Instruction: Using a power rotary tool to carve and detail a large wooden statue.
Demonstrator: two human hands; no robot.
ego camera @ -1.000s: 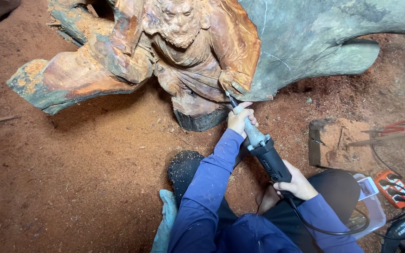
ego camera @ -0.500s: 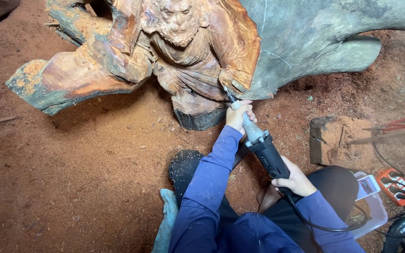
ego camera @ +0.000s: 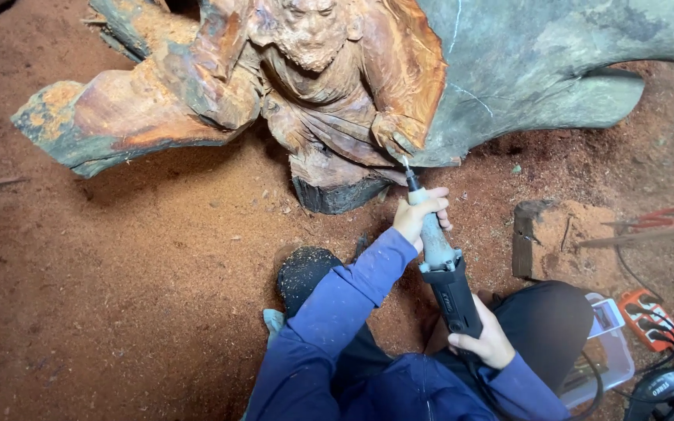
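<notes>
Clearly the rotary carving tool (ego camera: 440,257) is gripped at both ends so its small bit can be steered finely: it slants up and away from the person, and its tip sits at the lower edge of the carved wooden figure (ego camera: 329,101), just beside the figure's carved hand and robe folds. The left hand (ego camera: 423,214) is clenched around the pale front neck of the tool, close to the bit, where a tight grasp gives the most control. The right hand (ego camera: 484,341) is wrapped around the black rear body, near where the cord leaves it, bearing the weight. Both blue sleeves reach forward over a dark shoe (ego camera: 306,273). Red sawdust covers the ground (ego camera: 118,296); a wooden block (ego camera: 555,249), an orange power strip (ego camera: 649,316) and a clear plastic box (ego camera: 602,351) lie to the right.
</notes>
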